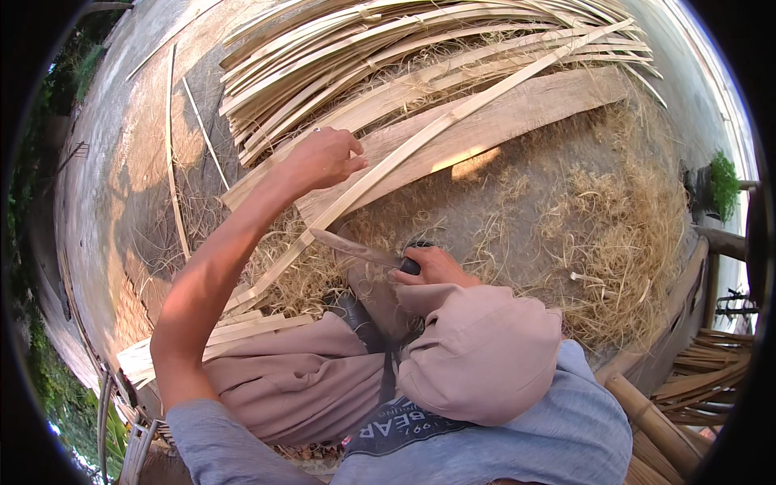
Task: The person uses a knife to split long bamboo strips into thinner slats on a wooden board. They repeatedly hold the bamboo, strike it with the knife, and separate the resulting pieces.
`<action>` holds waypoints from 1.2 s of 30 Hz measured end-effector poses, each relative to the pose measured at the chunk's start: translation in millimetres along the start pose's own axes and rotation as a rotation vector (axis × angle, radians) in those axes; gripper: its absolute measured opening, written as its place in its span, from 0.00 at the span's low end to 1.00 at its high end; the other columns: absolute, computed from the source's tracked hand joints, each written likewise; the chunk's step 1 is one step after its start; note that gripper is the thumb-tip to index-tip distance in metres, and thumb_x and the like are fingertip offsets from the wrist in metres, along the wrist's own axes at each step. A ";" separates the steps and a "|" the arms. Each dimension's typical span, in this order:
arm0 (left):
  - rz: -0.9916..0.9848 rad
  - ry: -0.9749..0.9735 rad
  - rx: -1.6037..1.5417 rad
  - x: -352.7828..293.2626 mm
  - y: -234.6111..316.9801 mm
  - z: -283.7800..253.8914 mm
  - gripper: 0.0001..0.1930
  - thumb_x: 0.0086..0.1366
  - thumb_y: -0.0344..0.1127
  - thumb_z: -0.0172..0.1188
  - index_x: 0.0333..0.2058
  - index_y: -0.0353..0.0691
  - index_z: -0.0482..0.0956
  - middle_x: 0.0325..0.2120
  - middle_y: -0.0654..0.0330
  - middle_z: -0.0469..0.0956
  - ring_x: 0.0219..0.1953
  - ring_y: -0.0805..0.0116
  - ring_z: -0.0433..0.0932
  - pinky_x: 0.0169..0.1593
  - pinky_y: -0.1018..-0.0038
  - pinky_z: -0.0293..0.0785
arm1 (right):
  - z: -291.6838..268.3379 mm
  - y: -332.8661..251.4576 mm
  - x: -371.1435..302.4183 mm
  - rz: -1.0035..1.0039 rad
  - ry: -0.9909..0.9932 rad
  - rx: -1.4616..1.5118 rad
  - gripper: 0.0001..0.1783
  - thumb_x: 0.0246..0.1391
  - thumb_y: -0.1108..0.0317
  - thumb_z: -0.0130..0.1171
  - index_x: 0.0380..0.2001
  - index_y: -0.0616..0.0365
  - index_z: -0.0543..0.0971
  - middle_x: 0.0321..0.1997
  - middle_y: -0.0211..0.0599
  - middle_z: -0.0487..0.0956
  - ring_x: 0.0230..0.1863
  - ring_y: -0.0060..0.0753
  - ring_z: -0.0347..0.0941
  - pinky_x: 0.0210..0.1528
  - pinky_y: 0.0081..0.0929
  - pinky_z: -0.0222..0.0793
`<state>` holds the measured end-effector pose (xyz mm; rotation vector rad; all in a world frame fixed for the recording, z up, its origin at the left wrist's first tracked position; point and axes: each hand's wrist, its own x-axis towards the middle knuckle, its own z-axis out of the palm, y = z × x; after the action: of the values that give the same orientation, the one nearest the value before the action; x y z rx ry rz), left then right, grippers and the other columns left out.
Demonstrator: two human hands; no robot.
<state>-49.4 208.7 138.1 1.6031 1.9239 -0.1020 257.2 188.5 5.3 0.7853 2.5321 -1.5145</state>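
Observation:
A long pale bamboo strip [420, 139] runs diagonally from beside my leg at the lower left to the far right. My left hand [330, 158] hovers at its left edge, fingers loosely bent and apart, with nothing visible in them. In my right hand [436, 267] is a knife [356, 246], gripped by its black handle. Its blade points left, and the tip lies close to the strip's lower part. Beneath the strip a wide wooden board [517, 121] lies on the ground. My right palm is partly hidden by the sleeve and knee.
A large pile of split bamboo strips [347, 61] spreads beyond the board. Curly shavings [614, 234] cover the ground at right. More cut strips [242, 331] lie beside my left leg. Thin strips [172, 153] rest at far left. Bamboo poles [647, 412] stand at lower right.

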 end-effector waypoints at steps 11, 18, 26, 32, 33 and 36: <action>-0.036 0.626 -0.164 131.1 106.0 180.7 0.57 0.69 0.69 0.52 0.72 0.17 0.45 0.75 0.30 0.43 0.79 0.41 0.39 0.79 0.52 0.37 | 5.9 -9.9 -10.9 -0.005 -0.062 0.347 0.23 0.62 0.54 0.60 0.51 0.60 0.81 0.35 0.53 0.84 0.33 0.54 0.82 0.42 0.43 0.76; -0.049 0.430 -0.266 201.9 139.3 126.4 0.61 0.61 0.65 0.65 0.72 0.18 0.46 0.75 0.33 0.44 0.79 0.42 0.41 0.79 0.54 0.41 | -19.5 50.2 42.3 0.127 0.263 0.385 0.18 0.66 0.61 0.57 0.45 0.69 0.80 0.32 0.43 0.84 0.31 0.35 0.82 0.35 0.35 0.77; -0.018 0.380 -0.150 212.0 137.5 132.4 0.64 0.55 0.64 0.71 0.72 0.20 0.47 0.76 0.34 0.44 0.79 0.41 0.42 0.79 0.56 0.42 | -4.4 66.7 47.7 0.008 0.348 0.205 0.19 0.62 0.61 0.60 0.48 0.67 0.80 0.44 0.52 0.86 0.45 0.46 0.84 0.49 0.39 0.76; 0.015 0.336 -0.174 208.9 134.1 125.1 0.63 0.55 0.65 0.70 0.72 0.21 0.49 0.76 0.34 0.43 0.79 0.44 0.41 0.79 0.59 0.45 | 1.7 35.0 34.2 0.072 0.217 0.382 0.19 0.63 0.62 0.60 0.48 0.69 0.81 0.45 0.51 0.86 0.49 0.46 0.83 0.51 0.40 0.76; 0.028 0.336 -0.195 209.7 131.0 125.1 0.63 0.55 0.65 0.70 0.72 0.21 0.49 0.76 0.34 0.43 0.79 0.44 0.42 0.79 0.59 0.46 | -4.6 35.5 35.9 0.111 0.145 0.382 0.18 0.63 0.63 0.60 0.47 0.69 0.81 0.42 0.49 0.86 0.46 0.45 0.83 0.49 0.40 0.77; 0.061 0.341 -0.260 212.2 120.2 124.5 0.63 0.56 0.64 0.70 0.72 0.21 0.48 0.75 0.33 0.44 0.79 0.43 0.43 0.79 0.60 0.48 | -5.7 35.9 39.2 0.170 0.111 0.441 0.16 0.62 0.65 0.60 0.43 0.69 0.82 0.37 0.46 0.87 0.40 0.42 0.84 0.43 0.38 0.78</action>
<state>96.8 368.4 -29.5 1.5746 2.0350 0.4564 241.3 221.9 -33.3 1.1309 2.1500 -2.0461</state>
